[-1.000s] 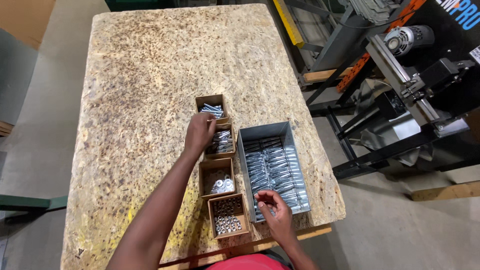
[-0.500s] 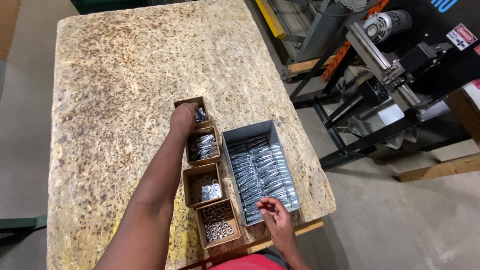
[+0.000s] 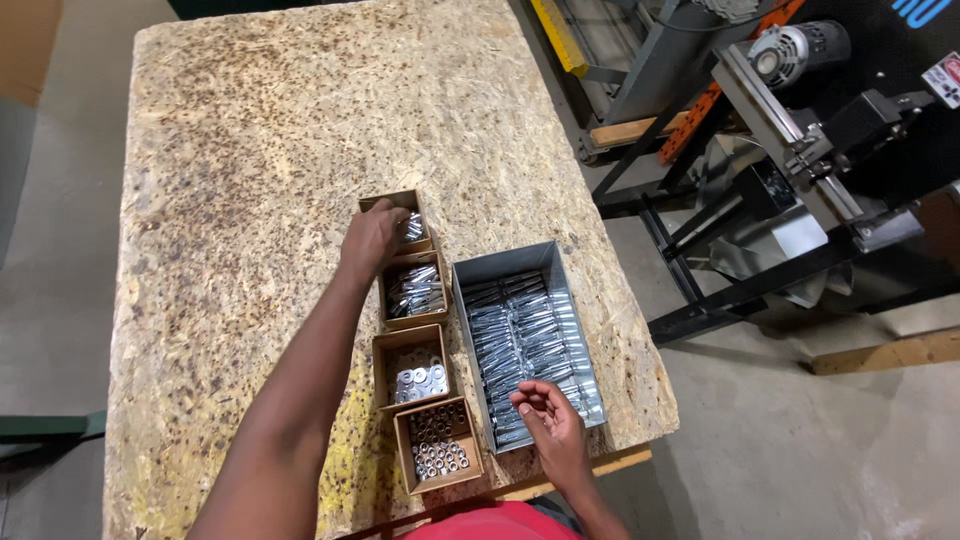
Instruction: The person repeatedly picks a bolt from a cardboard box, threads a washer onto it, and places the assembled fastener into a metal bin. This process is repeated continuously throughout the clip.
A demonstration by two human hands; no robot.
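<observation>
We extend our left hand (image 3: 372,238) with the arm nearly straight across the counter (image 3: 250,150), its fingers curled narrow over the farthest cardboard box (image 3: 385,203), the top of a column of four small boxes; whether they grip a part we cannot tell. Right of this column stands the grey metal bin (image 3: 500,262) of silver parts. Our right hand (image 3: 550,420) rests bent at the bin's near end, fingers loosely curled, touching the parts.

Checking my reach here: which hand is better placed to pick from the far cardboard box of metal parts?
Left. The left hand is already over the far cardboard box, while the right hand sits at the near end of the grey metal tray.
</observation>
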